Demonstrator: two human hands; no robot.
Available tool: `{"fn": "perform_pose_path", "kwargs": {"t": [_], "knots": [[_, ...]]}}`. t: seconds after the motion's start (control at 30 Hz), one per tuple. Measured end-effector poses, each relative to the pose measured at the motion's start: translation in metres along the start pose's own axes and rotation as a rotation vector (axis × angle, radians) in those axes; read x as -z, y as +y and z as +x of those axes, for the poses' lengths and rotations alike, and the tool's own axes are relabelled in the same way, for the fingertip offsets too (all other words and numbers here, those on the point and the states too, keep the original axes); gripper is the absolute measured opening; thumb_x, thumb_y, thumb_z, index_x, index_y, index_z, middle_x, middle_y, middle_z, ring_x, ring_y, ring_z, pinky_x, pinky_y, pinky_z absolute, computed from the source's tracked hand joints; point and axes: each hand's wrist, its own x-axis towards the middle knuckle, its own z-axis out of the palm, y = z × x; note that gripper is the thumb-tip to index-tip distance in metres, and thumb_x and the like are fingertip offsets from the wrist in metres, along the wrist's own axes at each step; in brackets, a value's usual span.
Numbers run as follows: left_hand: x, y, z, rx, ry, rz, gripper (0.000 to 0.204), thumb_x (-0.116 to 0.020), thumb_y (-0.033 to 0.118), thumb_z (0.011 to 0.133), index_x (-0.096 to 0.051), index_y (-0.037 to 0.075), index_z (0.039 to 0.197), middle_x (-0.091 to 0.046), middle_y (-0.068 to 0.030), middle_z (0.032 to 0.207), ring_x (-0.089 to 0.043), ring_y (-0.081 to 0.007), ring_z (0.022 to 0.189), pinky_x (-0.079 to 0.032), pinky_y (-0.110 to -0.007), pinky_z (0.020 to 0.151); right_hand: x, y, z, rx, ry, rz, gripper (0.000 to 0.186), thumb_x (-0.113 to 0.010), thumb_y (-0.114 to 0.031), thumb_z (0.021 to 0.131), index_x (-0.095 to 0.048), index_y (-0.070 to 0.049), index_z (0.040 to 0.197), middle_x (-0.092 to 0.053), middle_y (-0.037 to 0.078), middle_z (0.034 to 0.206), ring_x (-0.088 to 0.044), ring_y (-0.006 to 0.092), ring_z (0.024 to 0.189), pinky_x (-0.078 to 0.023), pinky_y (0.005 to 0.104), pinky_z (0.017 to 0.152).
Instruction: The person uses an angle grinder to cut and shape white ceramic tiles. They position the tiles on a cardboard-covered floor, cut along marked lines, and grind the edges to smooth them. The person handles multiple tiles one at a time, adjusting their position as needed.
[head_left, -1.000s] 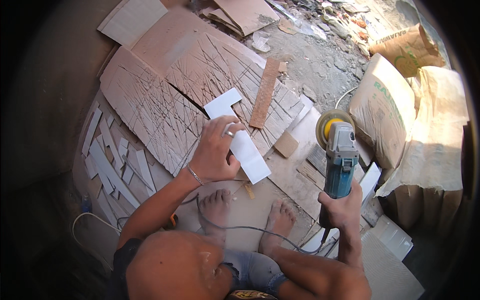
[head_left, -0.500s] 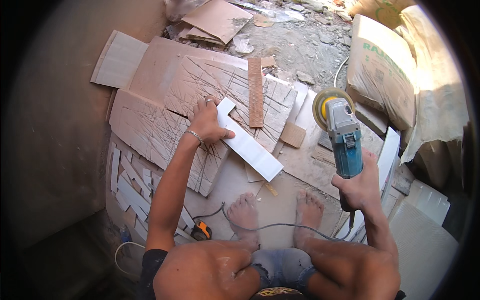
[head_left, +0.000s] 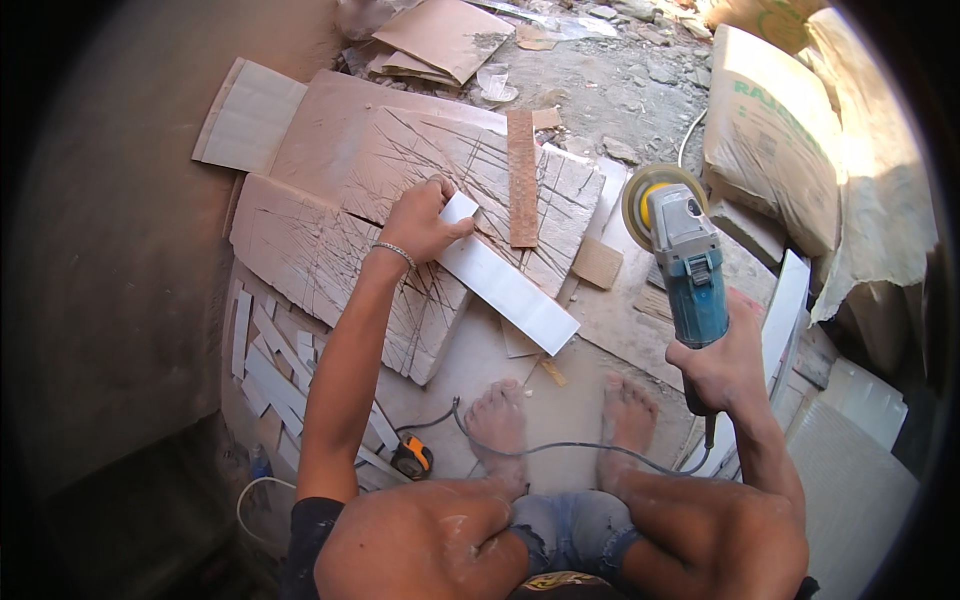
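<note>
My left hand (head_left: 418, 225) grips the upper end of a white tile strip (head_left: 515, 300), thumb on one side and fingers curled over the far edge. The strip slants across a pale block (head_left: 290, 235) scored with many cut lines, and its lower end juts past the block's near edge. My right hand (head_left: 728, 362) is wrapped around the body of a blue and grey angle grinder (head_left: 692, 265). Raised to the right of the strip, the grinder points its round disc (head_left: 640, 208) away from me, apart from the tile. Whether the disc spins cannot be told.
A brown textured strip (head_left: 522, 180) lies on the block. White offcuts (head_left: 272, 385) and an orange-black tape measure (head_left: 412, 456) lie at left. The grinder's cord (head_left: 570, 445) crosses over my feet. A filled sack (head_left: 770, 140) stands at far right, beside rubble (head_left: 640, 80).
My left hand has shifted its hold on the tile strip toward the notched upper end, now partly covering it. The grinder stays raised in my right hand. The whole view has shifted slightly.
</note>
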Motion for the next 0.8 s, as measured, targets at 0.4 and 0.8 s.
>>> {"fn": "perform_pose_path", "kwargs": {"t": [0.4,0.8], "knots": [[0.032,-0.002,-0.082,-0.081,-0.002,-0.304,0.024,-0.079,0.002,0.09,-0.064,-0.005,0.107,-0.071,-0.0118,0.093,-0.068,-0.0186,0.091,-0.056,-0.035,0.089,-0.001,0.004,-0.001,-0.02,-0.023,-0.009,0.042,-0.078,-0.014,0.065,-0.064,0.001,0.102,-0.069,0.013,0.086,-0.066,0.0258,0.079,-0.054,0.0398,0.082],[-0.03,-0.008,-0.142,-0.073,0.464,-0.907,0.015,-0.068,-0.013,0.094,-0.062,0.001,0.093,-0.071,-0.0043,0.095,-0.066,-0.0096,0.09,-0.058,-0.026,0.084,0.01,-0.011,-0.008,0.076,0.0,0.073,0.031,-0.076,-0.014,0.066,-0.06,-0.002,0.089,-0.062,0.002,0.076,-0.059,0.0128,0.07,-0.05,0.0298,0.067]]}}
